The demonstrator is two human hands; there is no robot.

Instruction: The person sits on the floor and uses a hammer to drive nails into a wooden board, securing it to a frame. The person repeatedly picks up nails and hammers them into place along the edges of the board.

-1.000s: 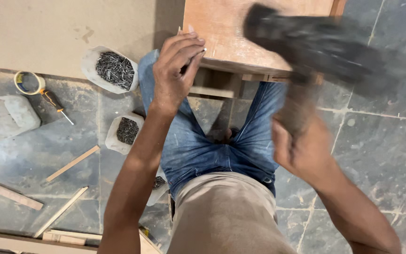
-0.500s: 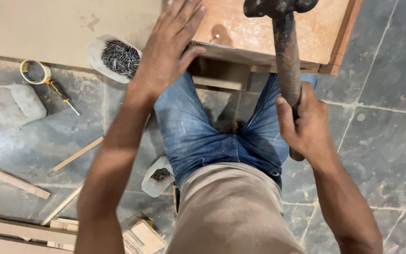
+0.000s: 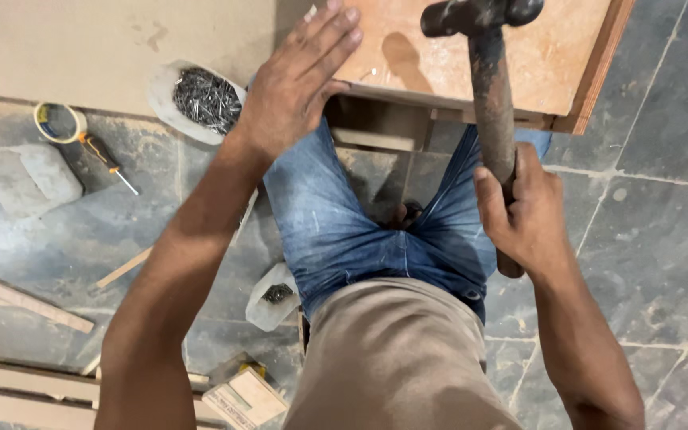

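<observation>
Hammer (image 3: 491,103) gripped in rt hand (image 3: 523,211), lt fingers (image 3: 324,44) flat on board (image 3: 471,56)

Even soft indoor light, hammer (image 3: 483,48) shadow on the wooden board (image 3: 535,56), sharp focus throughout

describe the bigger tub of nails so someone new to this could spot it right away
Start at the pale board lying flat at the top left of the floor. On its lower edge, just left of the left hand, sits a white tub of nails. It is larger and fuller than the small tub beside the thigh.
</observation>
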